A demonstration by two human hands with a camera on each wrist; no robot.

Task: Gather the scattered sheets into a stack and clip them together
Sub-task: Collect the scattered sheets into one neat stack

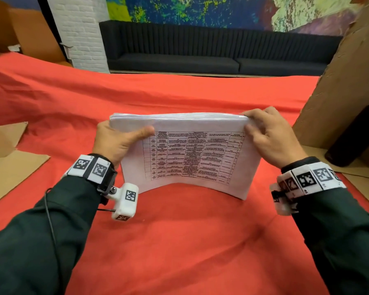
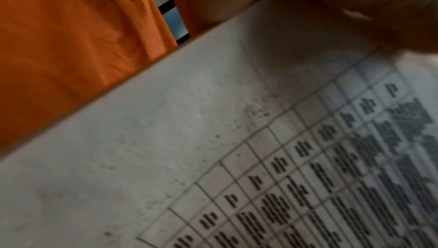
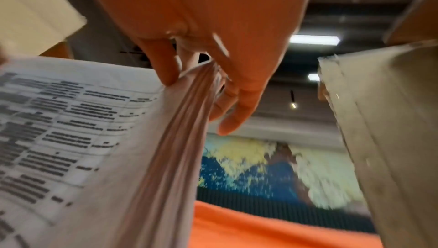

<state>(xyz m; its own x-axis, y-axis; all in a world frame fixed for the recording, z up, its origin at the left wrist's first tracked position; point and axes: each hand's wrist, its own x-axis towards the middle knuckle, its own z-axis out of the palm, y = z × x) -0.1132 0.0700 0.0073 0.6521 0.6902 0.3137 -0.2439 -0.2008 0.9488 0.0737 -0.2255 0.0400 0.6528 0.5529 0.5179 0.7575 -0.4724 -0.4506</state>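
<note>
The stack point(image 1: 188, 154) stands on its lower edge on the red cloth point(image 1: 179, 241), upright and bowed, printed table facing the person. The left hand point(image 1: 115, 141) grips its upper left corner, thumb across the front sheet. The right hand point(image 1: 271, 135) pinches the upper right corner, fingers curled over the top edge. Cardboard point(image 1: 337, 81) stands to the right, with a dark cylinder point(image 1: 356, 135) beside it.

Head view down over the red cloth point(image 1: 179, 241); both wrist views close under the paper stack point(image 1: 190, 158), looking upward.
</note>
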